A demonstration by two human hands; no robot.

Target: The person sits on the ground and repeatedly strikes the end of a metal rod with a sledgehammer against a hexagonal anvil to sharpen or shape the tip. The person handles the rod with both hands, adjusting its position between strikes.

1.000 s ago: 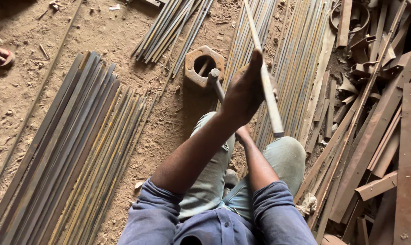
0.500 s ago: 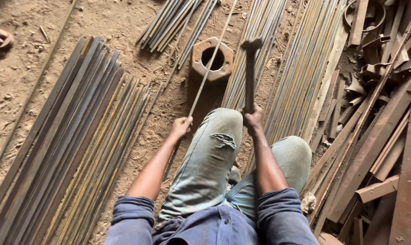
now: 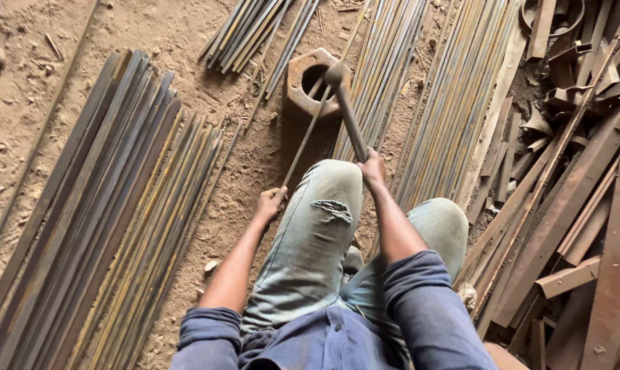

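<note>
Dirt floor: left hand [image 3: 270, 203] grips thin rod [image 3: 308, 133] slanting up-right over hexagonal block [image 3: 308, 82]; right hand [image 3: 373, 166] clenches hammer [image 3: 345, 109].

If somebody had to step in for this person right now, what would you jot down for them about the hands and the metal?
Left hand: gripping the near end of a thin rod that runs up across the large hex nut on the dirt floor.
Right hand: closed on the hammer handle, head down right at the nut, on or just above the rod.
Stock: flat strips stacked to the left, more thin rods to the right, scrap far right.
Done: cannot tell how many rods are finished.
Left: the rod in hand looks mid-hammering; probably check it for straightness.
</note>
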